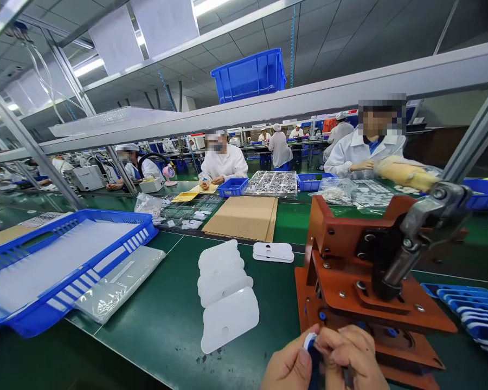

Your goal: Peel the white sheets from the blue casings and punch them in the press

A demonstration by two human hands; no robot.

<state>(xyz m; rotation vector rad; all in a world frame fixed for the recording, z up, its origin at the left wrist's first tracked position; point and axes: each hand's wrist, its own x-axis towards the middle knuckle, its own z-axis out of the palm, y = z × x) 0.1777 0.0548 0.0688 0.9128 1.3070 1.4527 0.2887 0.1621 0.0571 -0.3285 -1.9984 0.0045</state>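
Both of my hands are raised at the bottom, just in front of an orange-brown hand press. My left hand pinches a blue part with a white edge between thumb and fingers. Close beside it, my right hand is closed, its fingertips at the same part. Most of the part is hidden by the fingers and the frame's lower edge. The press has a metal toggle clamp on top. To its right lies a row of overlapping blue and white flat parts.
White shaped sheets overlap on the green bench, with smaller white pieces behind. A blue basket sits left on a plastic-wrapped pack. Cardboard lies farther back. Co-workers in white coats sit across the line, under a metal rail.
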